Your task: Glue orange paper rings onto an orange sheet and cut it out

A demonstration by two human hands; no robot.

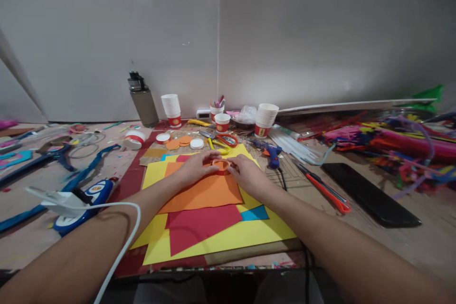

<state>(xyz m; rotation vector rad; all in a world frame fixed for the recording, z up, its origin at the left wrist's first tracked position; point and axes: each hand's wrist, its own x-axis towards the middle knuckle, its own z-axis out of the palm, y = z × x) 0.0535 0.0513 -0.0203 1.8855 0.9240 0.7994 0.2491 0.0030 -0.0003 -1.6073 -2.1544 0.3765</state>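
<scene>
A shallow cut-down paper cup piece, red on its side and orange on top, rests over an orange sheet of paper. My left hand curls round its left side, fingers behind and thumb in front. From the right, my right hand grips the piece's edge between thumb and fingers. Beneath the orange sheet lie a dark red sheet, a bit of blue paper and large yellow sheets. Just beyond the hands are red-handled scissors and orange paper discs.
Paper cup stacks and a bottle stand toward the white partition. At right lie a blue glue gun, glue sticks, a red utility knife, a black phone and colourful pipe cleaners. A white cable crosses my left forearm.
</scene>
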